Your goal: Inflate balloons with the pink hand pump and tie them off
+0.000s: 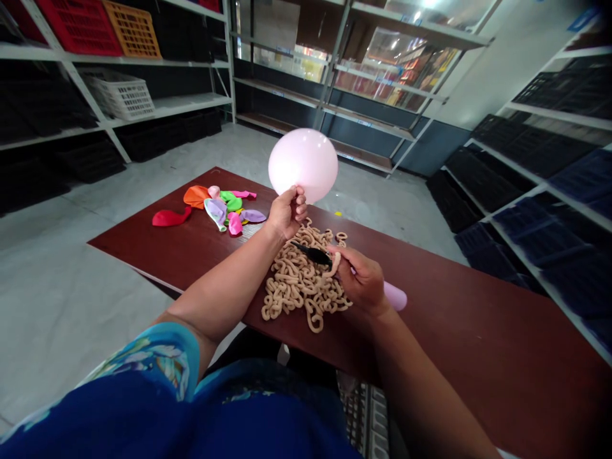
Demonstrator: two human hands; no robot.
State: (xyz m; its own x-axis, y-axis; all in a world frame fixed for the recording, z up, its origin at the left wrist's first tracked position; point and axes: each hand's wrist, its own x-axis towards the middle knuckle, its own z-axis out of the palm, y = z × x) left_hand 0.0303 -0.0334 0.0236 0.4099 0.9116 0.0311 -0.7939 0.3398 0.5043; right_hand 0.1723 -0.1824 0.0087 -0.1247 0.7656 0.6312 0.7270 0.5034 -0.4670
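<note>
A pale pink inflated balloon (306,162) stands above the table, and my left hand (288,213) is closed around its neck. My right hand (359,280) is wrapped round a balloon pump with a pink barrel (396,297) and a black tapered nozzle (318,255). The nozzle points left, apart from the balloon. A curved tan piece (335,263) shows at my right fingertips; whether they grip it I cannot tell. Beneath both hands lies a heap of tan, curled, rope-like pieces (299,277). The balloon's mouth is hidden in my left fist.
Several uninflated balloons (232,203) lie at the table's far left, with a red one (171,218) nearer its edge. The dark red-brown table (454,319) stretches to the right. Metal shelves (329,105) with crates, including a white basket (122,95), line the room.
</note>
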